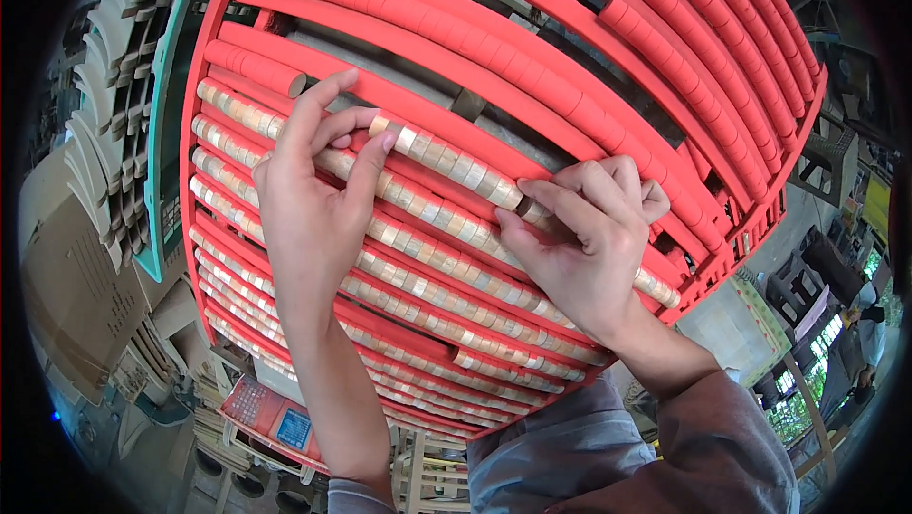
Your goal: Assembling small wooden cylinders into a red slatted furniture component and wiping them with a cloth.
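A row of short, pale, shiny cylinders (456, 164) lies end to end between my hands, over a large red slatted rack (399, 101). My left hand (318, 167) is closed at the row's left end, thumb and a finger pinching the end piece while the index finger sticks out past it. At the other end, my right hand (589, 229) pinches a darker-ended piece with curled fingers. Whether the row touches the slats beneath is hard to tell. Below it, similar pale cylinders (432, 210) fill several slats, partly hidden by my hands and forearms.
Red cylinders (475, 44) line the rack's far slats, and a short red row (256, 70) ends near my left hand. A teal frame (169, 134) and stacked curved pieces (100, 124) stand at left, above cardboard (71, 276). Another person (869, 338) is at far right.
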{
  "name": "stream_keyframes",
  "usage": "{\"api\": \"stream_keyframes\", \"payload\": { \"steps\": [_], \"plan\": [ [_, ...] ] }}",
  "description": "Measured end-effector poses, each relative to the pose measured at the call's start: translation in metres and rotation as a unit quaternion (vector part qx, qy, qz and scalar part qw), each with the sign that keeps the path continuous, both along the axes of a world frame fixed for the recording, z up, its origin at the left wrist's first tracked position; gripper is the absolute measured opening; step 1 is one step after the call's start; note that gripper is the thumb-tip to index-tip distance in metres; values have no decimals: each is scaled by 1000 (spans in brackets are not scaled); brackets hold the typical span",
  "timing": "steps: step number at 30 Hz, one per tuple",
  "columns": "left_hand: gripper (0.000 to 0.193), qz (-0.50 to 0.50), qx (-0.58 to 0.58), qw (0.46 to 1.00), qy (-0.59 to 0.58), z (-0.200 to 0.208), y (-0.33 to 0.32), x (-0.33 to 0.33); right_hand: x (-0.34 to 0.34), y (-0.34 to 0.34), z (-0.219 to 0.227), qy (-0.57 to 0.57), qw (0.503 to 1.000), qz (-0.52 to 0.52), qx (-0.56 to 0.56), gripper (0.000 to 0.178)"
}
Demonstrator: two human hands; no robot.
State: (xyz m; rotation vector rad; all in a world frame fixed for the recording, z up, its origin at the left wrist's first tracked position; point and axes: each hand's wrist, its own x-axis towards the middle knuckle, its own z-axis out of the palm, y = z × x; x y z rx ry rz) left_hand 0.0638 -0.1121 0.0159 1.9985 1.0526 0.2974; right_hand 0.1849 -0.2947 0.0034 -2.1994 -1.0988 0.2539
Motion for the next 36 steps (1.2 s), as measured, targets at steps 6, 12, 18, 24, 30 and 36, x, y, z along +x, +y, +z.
{"api": "stream_keyframes", "payload": {
  "steps": [6, 12, 18, 24, 30, 36],
  "plan": [
    [35, 14, -60, 998, 9, 5, 0, 1, -3, -5, 0, 13, 1000, -9, -23, 26],
    [32, 10, -60, 998, -11, 0, -3, 1, -4, -5, 1, -2, 999, -11, -45, 26],
    [31, -4, 16, 999, -29, -7, -7, -4, 1, -9, 8, 16, 997, 1, -69, 31],
    [33, -18, 93, 995, 17, -3, -20, -3, 7, -16, 14, 25, 995, 8, -93, 40],
    [35, -15, 114, 993, 17, -4, -24, -5, 7, -18, 13, 29, 996, 18, -87, 41],
    [44, -17, 89, 995, 35, 2, -27, -5, 4, -18, 12, 28, 996, 16, -81, 41]
  ]
}}
